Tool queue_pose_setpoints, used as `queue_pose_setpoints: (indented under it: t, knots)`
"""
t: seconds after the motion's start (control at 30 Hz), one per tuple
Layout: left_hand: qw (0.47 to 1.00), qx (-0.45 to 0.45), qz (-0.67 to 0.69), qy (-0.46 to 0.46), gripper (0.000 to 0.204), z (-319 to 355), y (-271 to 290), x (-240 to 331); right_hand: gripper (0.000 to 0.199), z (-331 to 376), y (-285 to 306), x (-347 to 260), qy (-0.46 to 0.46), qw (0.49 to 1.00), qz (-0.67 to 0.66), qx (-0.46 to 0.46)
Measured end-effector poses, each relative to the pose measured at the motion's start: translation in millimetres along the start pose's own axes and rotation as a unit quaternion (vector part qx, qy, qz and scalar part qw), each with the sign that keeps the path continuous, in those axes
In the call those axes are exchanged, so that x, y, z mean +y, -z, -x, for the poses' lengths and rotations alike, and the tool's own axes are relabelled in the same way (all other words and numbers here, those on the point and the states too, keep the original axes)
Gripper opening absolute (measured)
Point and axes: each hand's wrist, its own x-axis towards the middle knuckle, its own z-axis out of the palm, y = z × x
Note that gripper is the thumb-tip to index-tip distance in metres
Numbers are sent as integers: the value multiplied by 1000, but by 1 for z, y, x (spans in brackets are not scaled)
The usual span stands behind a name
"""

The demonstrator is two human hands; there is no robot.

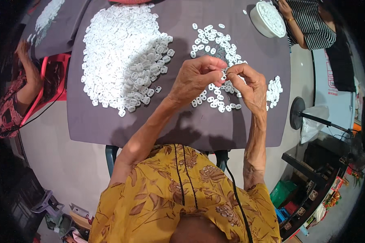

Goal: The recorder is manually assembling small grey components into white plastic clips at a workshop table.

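Here both hands meet above the grey table (109, 121), fingertips pinched together on one small white plastic piece (224, 75). Left hand (196, 79) comes in from the lower left, thumb and forefinger closed on the piece's left side. Right hand (249, 87) comes from the lower right, fingers curled and closed on the same piece from the right. The piece sits right between the two sets of fingertips, lifted off the table, over the small scatter (215, 44) of like white pieces.

Big pile (123, 52) of the same pieces lies well to the left of the left hand, apart from it. A small cluster (274, 91) lies just right of the right hand, near the table's right edge. White bowl (267, 18) full of pieces stands at the far right corner, next to another person's arm in a striped top (312, 24). Bare grey tabletop between the hands and the near edge. A third person (12, 101) sits at the left side.
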Motion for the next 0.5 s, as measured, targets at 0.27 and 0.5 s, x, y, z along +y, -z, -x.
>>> queue_pose_setpoints:
  t: [0.27,0.5]
  knots:
    - [1000,-13,-6,7,20,-1,2,-5,7,1,-1,4,23,1000,11,-1]
    - [1000,-17,-9,-6,19,-2,2,-4,8,1,-4,-4,25,999,25,6]
